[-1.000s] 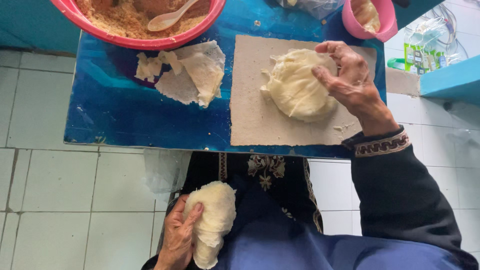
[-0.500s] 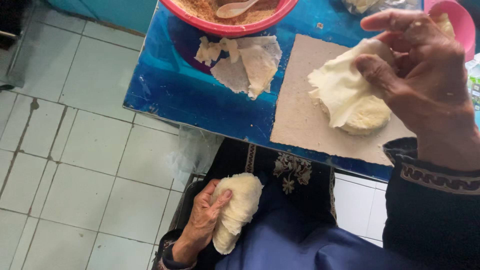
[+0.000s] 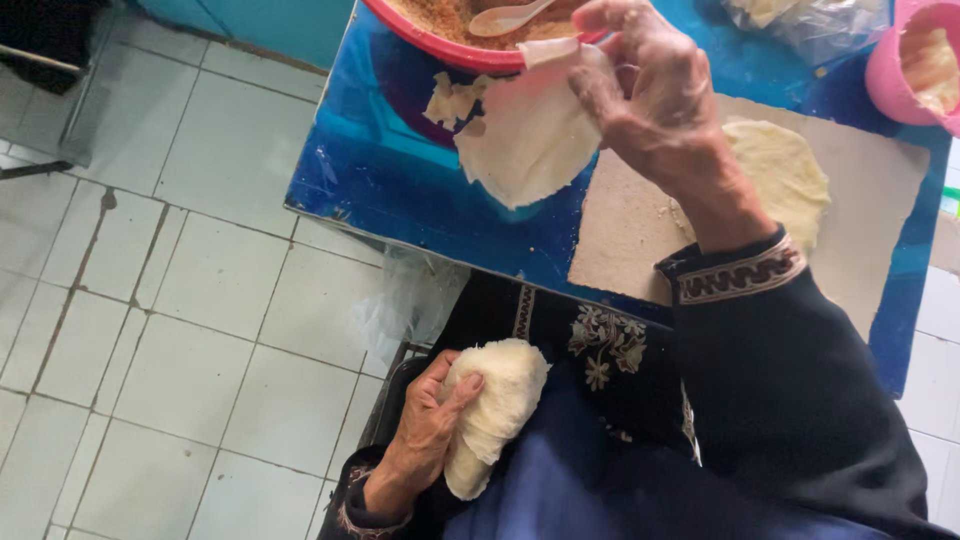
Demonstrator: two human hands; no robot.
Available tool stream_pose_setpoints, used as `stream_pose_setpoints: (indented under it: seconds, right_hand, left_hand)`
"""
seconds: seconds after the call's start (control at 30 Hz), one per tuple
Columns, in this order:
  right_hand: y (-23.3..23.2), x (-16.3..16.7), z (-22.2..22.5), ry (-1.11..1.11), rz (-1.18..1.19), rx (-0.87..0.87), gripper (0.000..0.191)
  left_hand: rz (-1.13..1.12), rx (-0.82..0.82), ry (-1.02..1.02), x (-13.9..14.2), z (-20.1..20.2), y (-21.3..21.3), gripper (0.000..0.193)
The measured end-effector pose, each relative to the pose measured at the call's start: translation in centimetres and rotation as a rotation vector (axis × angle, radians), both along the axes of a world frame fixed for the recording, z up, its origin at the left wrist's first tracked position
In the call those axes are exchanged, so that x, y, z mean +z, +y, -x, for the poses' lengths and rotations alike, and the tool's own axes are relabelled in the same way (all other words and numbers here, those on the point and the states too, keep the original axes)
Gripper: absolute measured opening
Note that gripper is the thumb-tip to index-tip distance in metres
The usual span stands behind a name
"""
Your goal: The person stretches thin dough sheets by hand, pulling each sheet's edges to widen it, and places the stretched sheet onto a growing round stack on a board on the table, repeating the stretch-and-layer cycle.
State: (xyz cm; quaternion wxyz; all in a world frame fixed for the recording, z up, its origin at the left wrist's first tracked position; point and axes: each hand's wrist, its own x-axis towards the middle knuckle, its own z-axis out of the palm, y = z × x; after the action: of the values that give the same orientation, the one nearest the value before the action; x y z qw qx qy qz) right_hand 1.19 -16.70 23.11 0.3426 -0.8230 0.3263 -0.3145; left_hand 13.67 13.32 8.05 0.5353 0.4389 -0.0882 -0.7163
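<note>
Your right hand (image 3: pixel 650 90) pinches one wrapper (image 3: pixel 530 135) over the blue table (image 3: pixel 370 170); your left hand (image 3: pixel 425 430) grips the stack (image 3: pixel 495 405). Next, lay it flat.

Soft, even daylight; glossy glare on the blue table (image 3: pixel 400 180), faint shadow beneath it, slight motion blur.
</note>
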Motion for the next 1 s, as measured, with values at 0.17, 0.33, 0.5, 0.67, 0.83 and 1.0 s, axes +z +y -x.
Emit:
stream_pose_setpoints:
  seconds: [0.17, 0.33, 0.5, 0.67, 0.83, 1.0]
  right_hand:
    - [2.2, -2.4, 4.1, 0.120, 0.220, -0.131, 0.051]
    - [11.4, -1.4, 9.6, 0.155, -0.069, 0.081, 0.022]
    - [19.8, -3.3, 10.6, 0.146, -0.048, 0.137, 0.049]
    - [22.6, -5.0, 13.1, 0.094, -0.099, -0.121, 0.047]
    - [23.9, -5.5, 14.9, 0.030, -0.024, -0.182, 0.046]
    - [24.6, -5.7, 16.1, 0.082, 0.095, -0.222, 0.027]
  left_hand:
    - [0.061, 0.037, -0.005, 0.6, -0.2, -0.7, 0.026]
    - [0.144, 0.067, 0.158, 1.1, 1.5, -1.8, 0.025]
    - [0.182, 0.018, 0.386, 2.8, 3.3, -3.2, 0.041]
    - [0.319, -0.215, 0.155, 4.7, 4.6, -2.9, 0.083]
    - [0.344, -0.261, 0.077, 5.3, 6.2, -2.8, 0.096]
    - [0.444, -0.293, -0.078, 5.1, 7.6, -2.9, 0.098]
